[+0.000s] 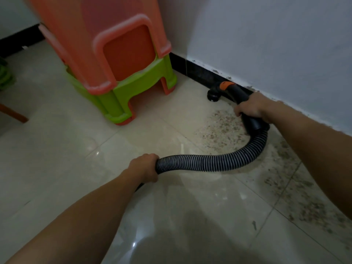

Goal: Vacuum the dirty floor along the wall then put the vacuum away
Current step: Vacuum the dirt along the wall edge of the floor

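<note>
Right hand: the right hand (249,108) grips the black vacuum handle (239,96), close to the wall (266,44).
Left hand: the left hand (145,167) is wrapped around the ribbed hose (219,161), holding it just off the floor (133,141).
Nozzle: the round nozzle (211,96) sits on the tile beside the dark skirting (200,73), near the stacked stools (118,73).
Dirt: the grit (221,128) lies behind the nozzle, under the hose, and runs back along the wall.
Doing it well: draw the nozzle slowly back over the grit, flat to the tile, feeding slack with the hose hand.
</note>
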